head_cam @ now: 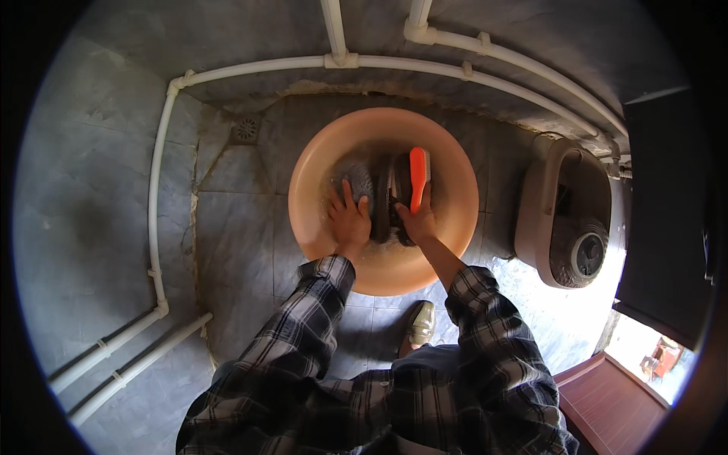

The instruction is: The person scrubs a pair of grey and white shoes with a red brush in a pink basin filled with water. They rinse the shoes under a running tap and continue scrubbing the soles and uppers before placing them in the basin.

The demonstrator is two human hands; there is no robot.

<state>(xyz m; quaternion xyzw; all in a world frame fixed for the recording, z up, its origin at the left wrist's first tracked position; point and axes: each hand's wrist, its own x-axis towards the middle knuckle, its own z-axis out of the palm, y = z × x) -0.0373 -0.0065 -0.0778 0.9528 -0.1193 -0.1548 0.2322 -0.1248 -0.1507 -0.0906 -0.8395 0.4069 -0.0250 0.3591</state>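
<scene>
An orange plastic basin (384,278) stands on the floor in front of me, with dark shoes (382,210) lying in water inside it. My left hand (350,219), fingers spread, rests on or just above a grey mesh-like item (359,181) at the basin's left; whether it presses on it I cannot tell. In my right hand (421,222) is a scrub brush (418,170) with an orange back and pale bristles facing right. The right thumb and fingertips are beside the rightmost shoe, and part of that hand's grip is hidden.
A floor drain (246,131) lies at the upper left. White pipes (261,67) run along the walls. To the right stands a beige appliance-like tub with a dial (590,254). A reddish-brown panel (614,406) is at the lower right. My shoe (422,322) is below the basin.
</scene>
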